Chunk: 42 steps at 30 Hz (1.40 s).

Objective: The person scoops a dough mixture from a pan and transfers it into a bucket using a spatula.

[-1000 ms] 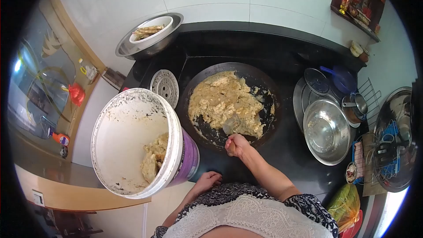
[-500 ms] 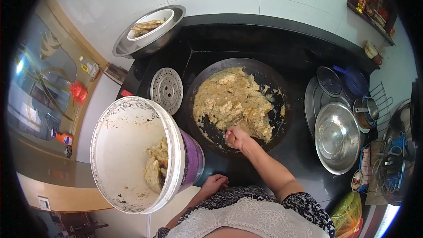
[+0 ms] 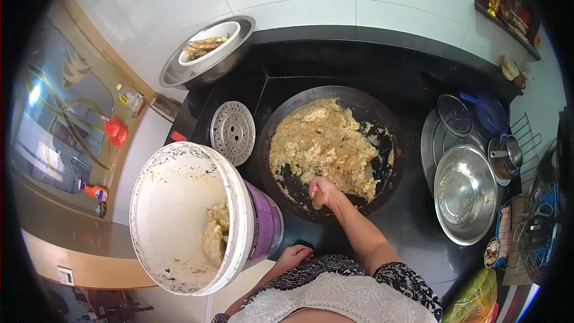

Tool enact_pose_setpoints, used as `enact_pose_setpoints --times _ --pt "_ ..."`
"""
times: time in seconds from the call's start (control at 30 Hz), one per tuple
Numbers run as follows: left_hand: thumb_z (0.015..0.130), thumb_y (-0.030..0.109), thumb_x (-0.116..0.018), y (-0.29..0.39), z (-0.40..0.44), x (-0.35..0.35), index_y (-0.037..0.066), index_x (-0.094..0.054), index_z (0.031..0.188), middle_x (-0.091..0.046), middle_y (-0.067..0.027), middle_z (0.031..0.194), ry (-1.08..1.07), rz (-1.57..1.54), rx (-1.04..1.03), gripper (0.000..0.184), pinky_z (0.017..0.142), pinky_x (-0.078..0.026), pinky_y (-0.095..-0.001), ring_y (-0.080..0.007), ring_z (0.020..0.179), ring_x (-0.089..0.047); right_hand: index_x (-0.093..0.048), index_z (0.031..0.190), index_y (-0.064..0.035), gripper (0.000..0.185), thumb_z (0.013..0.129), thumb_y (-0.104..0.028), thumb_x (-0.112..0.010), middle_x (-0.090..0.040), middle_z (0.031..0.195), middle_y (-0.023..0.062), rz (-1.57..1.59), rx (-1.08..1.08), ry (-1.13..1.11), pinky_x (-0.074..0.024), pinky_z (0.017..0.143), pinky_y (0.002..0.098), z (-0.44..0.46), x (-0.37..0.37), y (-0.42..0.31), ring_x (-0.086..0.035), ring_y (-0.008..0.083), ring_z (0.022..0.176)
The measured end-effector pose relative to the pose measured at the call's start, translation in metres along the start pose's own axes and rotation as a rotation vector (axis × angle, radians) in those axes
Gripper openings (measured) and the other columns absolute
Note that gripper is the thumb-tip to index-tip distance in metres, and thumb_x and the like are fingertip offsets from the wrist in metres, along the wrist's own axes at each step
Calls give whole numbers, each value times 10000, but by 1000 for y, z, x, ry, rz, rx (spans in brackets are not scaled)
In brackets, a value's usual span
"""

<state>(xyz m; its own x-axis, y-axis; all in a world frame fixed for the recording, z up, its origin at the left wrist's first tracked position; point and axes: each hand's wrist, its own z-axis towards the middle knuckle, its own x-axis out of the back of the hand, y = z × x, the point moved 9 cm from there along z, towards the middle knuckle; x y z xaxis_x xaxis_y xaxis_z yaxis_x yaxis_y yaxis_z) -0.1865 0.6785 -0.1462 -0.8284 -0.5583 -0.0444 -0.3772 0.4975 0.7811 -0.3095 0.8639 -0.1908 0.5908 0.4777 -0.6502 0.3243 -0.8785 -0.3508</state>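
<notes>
Yellowish lumpy mash (image 3: pixel 323 143) lies in the round black wok (image 3: pixel 366 107); the right hand (image 3: pixel 323 192) clamps a brown tool handle (image 3: pixel 320 198), its pale blade, visible a second ago, now hidden, suggesting ongoing stirring. The left hand's (image 3: pixel 295 256) grip I cannot tell.

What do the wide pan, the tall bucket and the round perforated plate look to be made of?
Pan: dark metal, possibly iron, judging by its dull blackish surface.
Bucket: probably plastic, with smooth, stained white walls and a thick rim.
Perforated plate: silvery grey metal with neat holes; steel or aluminium, I can't tell.
</notes>
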Motion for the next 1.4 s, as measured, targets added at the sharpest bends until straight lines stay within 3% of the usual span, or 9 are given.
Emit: enact_pose_setpoints --times 0.17,0.37,0.47,0.6,0.77,0.87,1.0,1.07,1.4 --pt "902 167 -482 9 -17 -10 -40 -564 1054 -625 -108 934 36 10 13 269 719 -476 -263 -150 805 -603 -364 492 -97 298 781 -112 -434 -371 446 63 -234 -152 -194 -356 384 314 12 14 -10 -383 207 382" --pt "919 174 -465 9 -27 -13 -31 -545 1064 -613 -117 968 21 -81 -15 263 751 -472 -278 -177 834 -607 -522 726 11 85 773 -59 -522 -475 524 92 -749 61 213 -408 372 328 -45 -7 -29 -472 196 441" --pt "920 171 -460 11 -29 -13 -31 -541 1060 -609 -117 965 29 -111 -18 258 756 -474 -283 -183 842 -607 -480 872 -70 71 842 -123 -516 -524 594 99 -906 -111 324 -452 399 383 -60 6 -19 -487 182 426" --pt "925 168 -443 27 -28 -13 -25 -537 1053 -605 -117 974 24 -151 -33 250 762 -476 -293 -186 852 -604 -494 846 -7 72 783 -42 -493 -474 581 103 -983 -325 399 -436 369 350 -39 29 -17 -466 182 437" --pt "928 168 -432 39 -25 -10 -17 -540 1044 -606 -113 969 28 -160 -56 243 766 -476 -299 -188 851 -604 -580 794 30 165 660 23 -483 -574 635 197 -1606 101 351 -444 395 374 -81 11 -66 -582 277 506" --pt "927 163 -432 32 -21 -5 -14 -541 1046 -607 -112 968 58 -191 -29 240 767 -474 -298 -191 848 -605 -626 849 30 256 610 16 -534 -630 757 206 -2023 -8 289 -484 484 398 -87 20 -90 -645 292 657" --pt "929 165 -427 21 -17 -1 -15 -538 1050 -607 -114 973 87 -199 32 244 774 -474 -300 -197 856 -606 -643 899 13 302 606 6 -573 -647 828 182 -2129 -116 333 -506 610 399 -70 52 -117 -650 275 774" --pt "930 165 -425 24 -13 0 -16 -537 1051 -606 -117 976 107 -212 34 245 776 -475 -303 -200 860 -607 -646 908 2 294 617 -9 -610 -647 895 168 -2230 79 325 -502 701 383 -61 55 -130 -631 274 881" --pt "933 177 -426 24 -5 -1 -19 -529 1076 -604 -127 994 139 -235 79 263 786 -475 -308 -208 868 -607 -629 919 7 226 751 -137 -581 -635 895 184 -2335 177 216 -497 728 393 -73 65 -141 -613 316 885"
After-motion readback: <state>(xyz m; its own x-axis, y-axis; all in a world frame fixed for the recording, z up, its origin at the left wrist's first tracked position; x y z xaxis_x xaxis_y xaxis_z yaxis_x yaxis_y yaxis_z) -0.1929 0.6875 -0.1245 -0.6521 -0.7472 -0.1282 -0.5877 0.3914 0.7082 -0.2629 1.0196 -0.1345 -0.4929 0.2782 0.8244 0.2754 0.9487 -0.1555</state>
